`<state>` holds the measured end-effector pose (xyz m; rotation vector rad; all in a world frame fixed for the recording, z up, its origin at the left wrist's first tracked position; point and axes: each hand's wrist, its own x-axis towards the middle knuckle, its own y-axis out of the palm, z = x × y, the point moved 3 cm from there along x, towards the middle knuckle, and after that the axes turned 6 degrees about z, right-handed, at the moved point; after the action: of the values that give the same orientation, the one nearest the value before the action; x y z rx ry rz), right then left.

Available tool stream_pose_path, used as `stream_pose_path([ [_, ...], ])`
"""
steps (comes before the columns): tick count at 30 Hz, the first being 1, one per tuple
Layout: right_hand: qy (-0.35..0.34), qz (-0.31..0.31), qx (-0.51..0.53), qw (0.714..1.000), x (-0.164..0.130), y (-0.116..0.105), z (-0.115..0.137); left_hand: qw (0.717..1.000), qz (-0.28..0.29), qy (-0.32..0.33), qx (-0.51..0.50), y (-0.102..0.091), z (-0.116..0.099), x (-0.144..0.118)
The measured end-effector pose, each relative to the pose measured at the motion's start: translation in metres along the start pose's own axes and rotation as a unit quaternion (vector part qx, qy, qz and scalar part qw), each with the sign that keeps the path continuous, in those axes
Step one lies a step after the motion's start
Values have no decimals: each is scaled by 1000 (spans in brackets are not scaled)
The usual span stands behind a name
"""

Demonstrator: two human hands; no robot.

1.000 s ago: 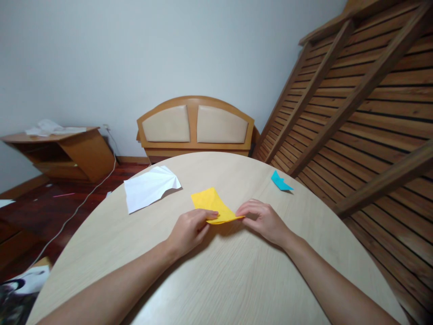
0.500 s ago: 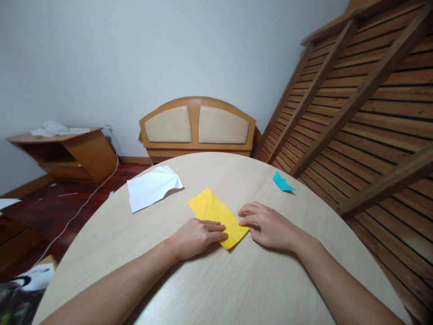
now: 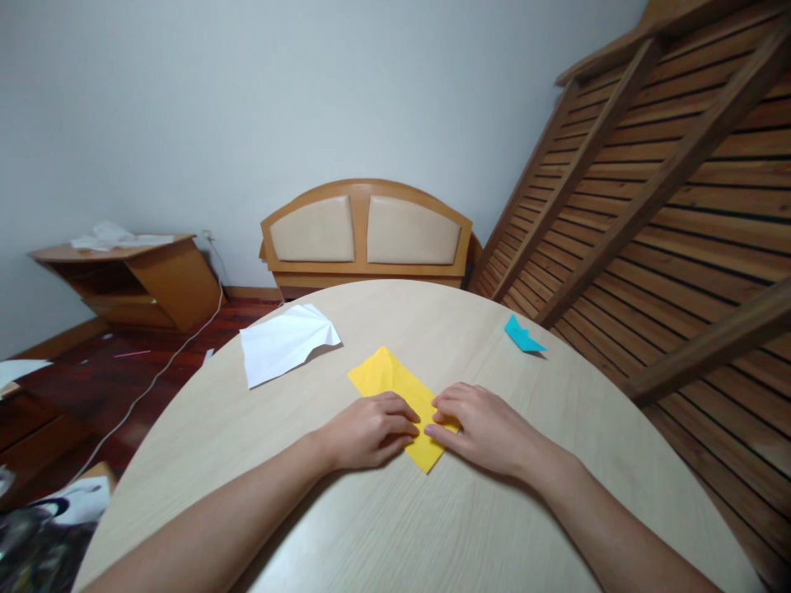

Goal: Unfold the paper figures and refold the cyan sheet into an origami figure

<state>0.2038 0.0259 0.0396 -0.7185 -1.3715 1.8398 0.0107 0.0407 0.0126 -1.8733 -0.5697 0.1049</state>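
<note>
A yellow sheet of paper (image 3: 395, 377), folded into a long rectangle with a few creases, lies slantwise on the round table in front of me. My left hand (image 3: 376, 428) rests across its lower left edge, fingers slightly apart and fingertips pressing down on the paper. From the right, my right hand (image 3: 470, 424) has its thumb on top of the sheet and curled fingers at its right edge, gripping it there. Part of the paper is hidden under both hands.
On the table's left side lies a creased white sheet of paper (image 3: 287, 346). A folded blue paper boat (image 3: 524, 336) sits near the right edge. Beyond the pale table (image 3: 383, 527) stand a headboard (image 3: 362, 189), a wooden cabinet (image 3: 166, 284) and a leaning slatted wooden frame (image 3: 667, 181).
My right thumb has come onto the paper and the right hand has moved slightly nearer. My left fingers are more bent. The paper's near corner has shifted slightly toward me.
</note>
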Motion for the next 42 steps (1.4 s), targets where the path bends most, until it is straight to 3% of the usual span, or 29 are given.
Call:
stream_pose_path([
  [5,20,-16,-31,999,5,10,9,993,-13,-114,28,4,8,-1],
  [12,29,21,6,999,6,12,7,951,68,-285,97,11,53,-14],
  [17,43,38,22,998,6,11,9,909,8,-381,171,-4,80,-24],
  [20,42,39,27,998,5,11,10,935,-28,-307,178,-8,67,-21],
  [22,41,35,29,998,4,12,9,966,-3,-215,141,-5,50,-17],
  [24,38,34,29,998,2,13,9,973,27,-197,114,0,37,-14],
  [27,32,39,18,999,0,14,10,968,79,-225,83,6,29,-13],
  [29,15,38,2,999,0,13,11,966,84,-232,76,8,29,-13],
  [35,-105,48,-6,993,-4,13,24,965,94,-229,84,6,27,-13],
  [39,-95,44,-26,994,-10,18,29,962,114,-231,95,6,30,-12],
  [42,-62,41,-61,995,-14,29,31,952,106,-263,111,4,46,-17],
])
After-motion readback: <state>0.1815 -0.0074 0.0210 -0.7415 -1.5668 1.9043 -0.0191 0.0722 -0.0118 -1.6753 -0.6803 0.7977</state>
